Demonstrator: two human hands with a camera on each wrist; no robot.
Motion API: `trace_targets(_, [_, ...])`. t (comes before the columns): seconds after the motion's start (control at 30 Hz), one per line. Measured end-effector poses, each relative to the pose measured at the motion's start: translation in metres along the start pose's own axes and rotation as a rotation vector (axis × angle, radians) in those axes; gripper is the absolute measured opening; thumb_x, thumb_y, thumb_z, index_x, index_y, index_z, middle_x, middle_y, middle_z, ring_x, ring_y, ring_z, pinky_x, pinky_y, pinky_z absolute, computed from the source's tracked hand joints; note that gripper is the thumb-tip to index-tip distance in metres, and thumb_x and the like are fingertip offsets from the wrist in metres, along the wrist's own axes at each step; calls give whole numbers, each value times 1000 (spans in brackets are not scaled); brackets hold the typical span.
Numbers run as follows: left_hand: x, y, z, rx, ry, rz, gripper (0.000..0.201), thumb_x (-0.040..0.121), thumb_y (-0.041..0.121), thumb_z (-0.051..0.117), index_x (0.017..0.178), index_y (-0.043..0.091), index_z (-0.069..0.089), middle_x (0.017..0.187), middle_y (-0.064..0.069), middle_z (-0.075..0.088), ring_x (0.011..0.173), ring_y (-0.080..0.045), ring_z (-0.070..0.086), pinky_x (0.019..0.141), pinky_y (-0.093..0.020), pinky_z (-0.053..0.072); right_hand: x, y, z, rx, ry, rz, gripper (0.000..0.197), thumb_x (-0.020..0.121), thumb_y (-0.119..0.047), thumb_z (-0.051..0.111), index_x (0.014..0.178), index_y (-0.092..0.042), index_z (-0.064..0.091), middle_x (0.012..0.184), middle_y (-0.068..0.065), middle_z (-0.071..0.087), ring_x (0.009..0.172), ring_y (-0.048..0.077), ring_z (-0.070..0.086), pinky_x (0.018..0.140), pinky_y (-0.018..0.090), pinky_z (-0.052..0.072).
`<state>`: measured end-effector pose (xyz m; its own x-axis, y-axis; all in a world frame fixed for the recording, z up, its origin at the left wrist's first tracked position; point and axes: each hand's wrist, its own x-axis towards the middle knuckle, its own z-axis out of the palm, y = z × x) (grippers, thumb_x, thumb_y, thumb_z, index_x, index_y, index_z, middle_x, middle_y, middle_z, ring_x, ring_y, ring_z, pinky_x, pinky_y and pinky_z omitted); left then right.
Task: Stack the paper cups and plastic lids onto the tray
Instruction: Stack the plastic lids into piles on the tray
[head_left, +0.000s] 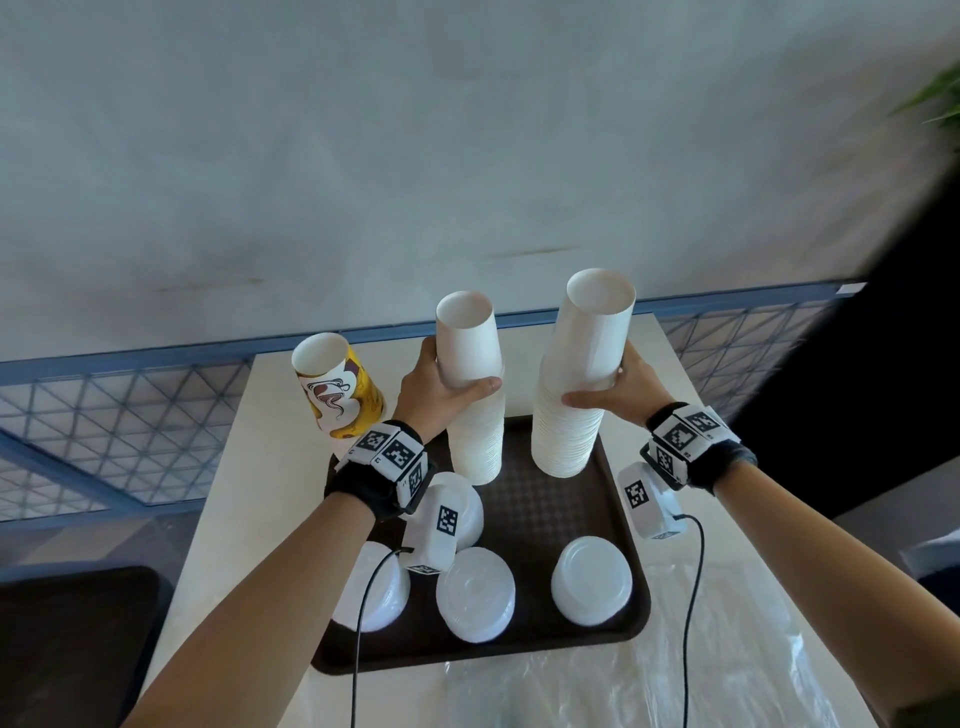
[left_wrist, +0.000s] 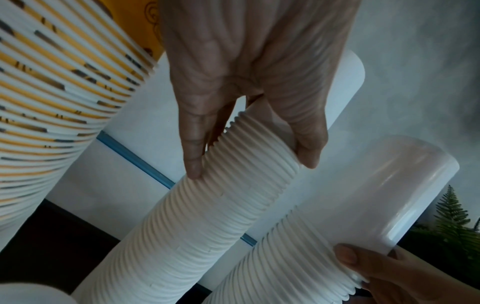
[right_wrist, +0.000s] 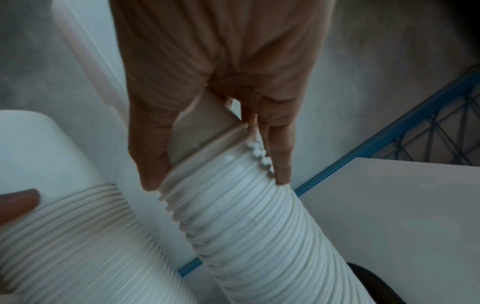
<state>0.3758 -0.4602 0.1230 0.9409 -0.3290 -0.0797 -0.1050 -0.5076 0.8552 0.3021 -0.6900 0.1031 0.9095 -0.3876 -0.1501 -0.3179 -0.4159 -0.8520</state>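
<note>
1. The left hand (head_left: 436, 387) is gripping a tall stack of white paper cups (head_left: 475, 415); the right hand (head_left: 618, 387) is gripping a taller white cup stack (head_left: 576, 410).
2. Both stacks are standing on the dark brown plastic tray (head_left: 550, 509).
3. A yellow patterned cup stack (head_left: 340, 395) is leaning just left of the left hand, and white plastic lid piles (head_left: 591, 579) are sitting on the tray's near side.
4. Clear plastic wrap (head_left: 649, 686) is lying on the pale surface (head_left: 223, 519).

Head view looks steeply down over tray (head_left: 618, 631). Wrist views sit close behind each palm, looking along fingers. All three share two white cup stacks (head_left: 475, 415) (left_wrist: 207, 216) (right_wrist: 246, 226).
</note>
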Motion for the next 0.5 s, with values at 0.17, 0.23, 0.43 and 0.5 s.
trace_targets(0.17, [0,6,10,-32,-9,6,78,72,36,78,133,17,34,128,-4,54,114,-24,52,90,-34,47,1,5,0,20,-3,4,91,58,-19,87,133,-19,34,127,4,53,116,24,49,96,39,43])
trace_targets(0.23, [1,9,15,-33,-7,9,74,74,32,77,133,16,35,127,-4,54,113,-23,53,84,-27,41,3,5,2,26,-2,3,92,58,-19,87,133,-19,34,127,5,53,117,25,49,97,41,44])
trace_targets(0.43, [3,14,25,-56,2,10,73,73,32,77,132,17,36,125,-4,56,112,-23,54,83,-23,38,4,8,3,19,3,-1,92,58,-19,87,133,-18,34,128,6,53,118,25,49,97,41,43])
trace_targets(0.5, [4,15,28,-66,4,11,73,73,32,78,131,18,37,125,-4,57,112,-24,55,84,-25,40,5,8,3,23,4,0,92,58,-19,87,133,-18,34,128,6,53,118,25,49,96,40,43])
